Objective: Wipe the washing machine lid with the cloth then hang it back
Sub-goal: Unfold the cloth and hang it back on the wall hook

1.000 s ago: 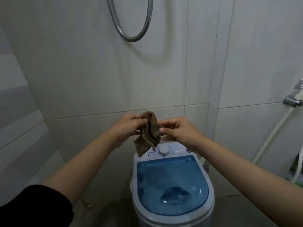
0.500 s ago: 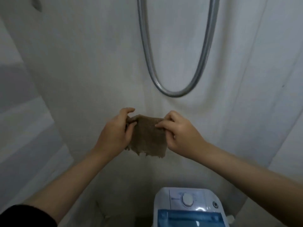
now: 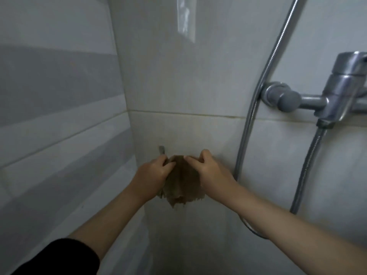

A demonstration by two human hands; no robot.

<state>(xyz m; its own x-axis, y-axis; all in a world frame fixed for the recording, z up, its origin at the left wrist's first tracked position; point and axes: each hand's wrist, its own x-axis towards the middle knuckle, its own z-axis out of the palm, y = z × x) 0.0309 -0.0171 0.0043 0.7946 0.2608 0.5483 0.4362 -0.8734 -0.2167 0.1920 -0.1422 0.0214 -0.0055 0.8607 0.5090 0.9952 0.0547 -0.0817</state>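
A small brown cloth (image 3: 183, 181) hangs spread between both my hands, close against the tiled wall. My left hand (image 3: 153, 172) pinches its upper left corner, right below a small metal hook (image 3: 161, 150) on the wall. My right hand (image 3: 208, 171) pinches the cloth's upper right edge. The frayed lower edge of the cloth dangles free. The washing machine is out of view.
A chrome shower mixer tap (image 3: 335, 98) juts from the wall at the right. Its metal hose (image 3: 256, 108) loops down just right of my right hand. A grey striped side wall (image 3: 59, 116) closes in on the left.
My view has swung up and left, so the washing machine has dropped out of sight. Both hands carried the cloth up to the wall hook, still holding it spread.
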